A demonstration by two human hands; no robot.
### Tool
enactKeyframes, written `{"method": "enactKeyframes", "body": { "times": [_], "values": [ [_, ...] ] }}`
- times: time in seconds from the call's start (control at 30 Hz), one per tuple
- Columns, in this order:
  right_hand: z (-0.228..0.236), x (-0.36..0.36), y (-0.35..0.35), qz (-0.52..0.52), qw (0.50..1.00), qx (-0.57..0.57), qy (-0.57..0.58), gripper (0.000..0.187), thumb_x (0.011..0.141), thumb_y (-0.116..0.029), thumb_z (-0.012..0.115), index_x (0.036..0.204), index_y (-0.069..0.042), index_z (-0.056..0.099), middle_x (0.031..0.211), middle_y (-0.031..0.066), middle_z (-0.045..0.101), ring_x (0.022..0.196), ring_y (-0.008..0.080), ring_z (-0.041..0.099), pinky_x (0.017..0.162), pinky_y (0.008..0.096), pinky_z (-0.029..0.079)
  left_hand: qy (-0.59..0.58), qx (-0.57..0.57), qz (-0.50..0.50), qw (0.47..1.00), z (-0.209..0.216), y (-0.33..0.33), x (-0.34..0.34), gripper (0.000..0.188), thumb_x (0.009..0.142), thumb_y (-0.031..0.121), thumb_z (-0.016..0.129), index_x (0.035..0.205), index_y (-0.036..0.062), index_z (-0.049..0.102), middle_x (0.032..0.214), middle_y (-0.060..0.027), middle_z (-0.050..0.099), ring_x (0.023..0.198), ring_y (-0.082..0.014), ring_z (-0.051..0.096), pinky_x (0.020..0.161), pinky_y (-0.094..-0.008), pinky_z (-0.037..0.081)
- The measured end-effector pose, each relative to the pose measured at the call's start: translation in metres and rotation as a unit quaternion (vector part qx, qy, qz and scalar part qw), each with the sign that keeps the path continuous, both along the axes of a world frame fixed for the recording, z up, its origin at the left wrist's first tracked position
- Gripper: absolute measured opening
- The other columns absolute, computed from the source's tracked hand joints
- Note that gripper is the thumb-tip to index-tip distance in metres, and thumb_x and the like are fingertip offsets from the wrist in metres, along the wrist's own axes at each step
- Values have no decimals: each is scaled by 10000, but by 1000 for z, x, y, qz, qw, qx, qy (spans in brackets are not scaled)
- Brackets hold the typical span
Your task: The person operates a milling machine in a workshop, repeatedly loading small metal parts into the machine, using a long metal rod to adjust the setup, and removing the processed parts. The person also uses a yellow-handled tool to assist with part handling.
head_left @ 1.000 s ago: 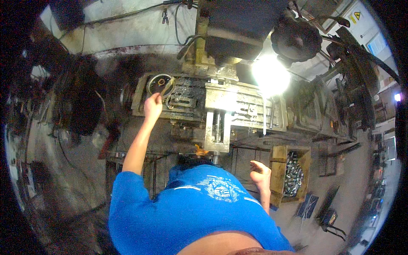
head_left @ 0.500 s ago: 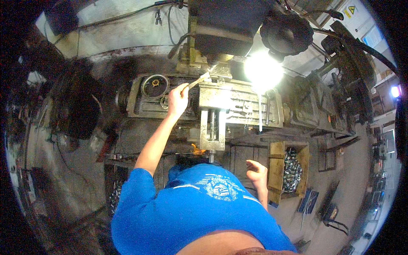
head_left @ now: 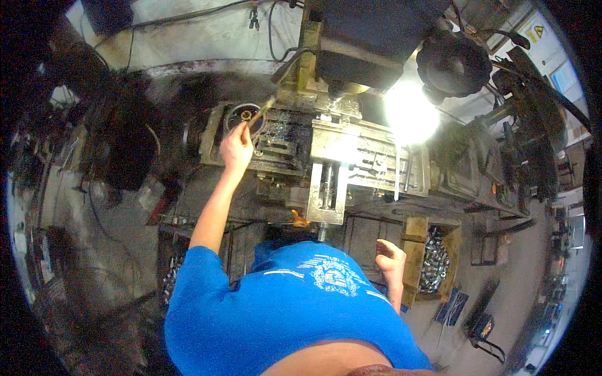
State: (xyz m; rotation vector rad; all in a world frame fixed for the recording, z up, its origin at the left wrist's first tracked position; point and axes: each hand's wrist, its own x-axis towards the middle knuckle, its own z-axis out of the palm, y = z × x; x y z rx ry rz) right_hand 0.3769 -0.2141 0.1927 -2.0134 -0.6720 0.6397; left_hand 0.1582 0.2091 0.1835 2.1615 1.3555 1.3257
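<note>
Lit lamp point(head_left: 411, 114) glaring ahead of me, right of centre. Dark cable point(head_left: 188, 19) along pale wall point(head_left: 207, 42), upper left. Yellow warning triangle point(head_left: 538, 31), upper right. Blue flat item point(head_left: 452, 307) on floor point(head_left: 522, 263), my lower right.

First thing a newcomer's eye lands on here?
Likely the glaring white light over the right part of the machine table. Then the bright blue shirt filling the lower middle. Next, the left hand, left of centre, holding a slim stick-like tool by the round dish.

shirt point(head_left: 276, 319) – blu w/ wht print point(head_left: 335, 279)
</note>
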Motion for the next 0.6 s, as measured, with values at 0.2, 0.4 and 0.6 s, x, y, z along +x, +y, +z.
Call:
{"method": "enactKeyframes", "body": {
  "times": [0.2, 0.4, 0.6],
  "values": [
    [8, -4, 11, 31, 999, 3, -26, 399, 583, -65, 571, 974, -25, 639, 831, 92, 651, 731, 129, 591, 685, 247, 464, 302, -91, -38, 948, -27, 10, -20, 347, 766, 188, 576, 1109, 151, 532, 942, -170, 596, 734, -356, 606, 636, -459, 487],
    [9, -7, 12, 48, 997, -36, -50, 416, 572, -79, 573, 979, -14, 632, 852, 100, 649, 756, 138, 594, 701, 255, 462, 263, -87, -40, 960, 14, -7, -18, 346, 748, 204, 607, 1084, 130, 571, 883, -132, 625, 762, -300, 625, 649, -403, 495],
    [82, 23, 27, 102, 984, 15, -144, 443, 577, -69, 553, 1012, -13, 615, 988, 125, 626, 883, 203, 596, 796, 295, 466, -112, -284, -317, 898, -30, 12, 58, 409, 743, -35, 491, 1151, -36, 514, 1008, -136, 629, 857, -160, 618, 766, -257, 480]
  ]
}}
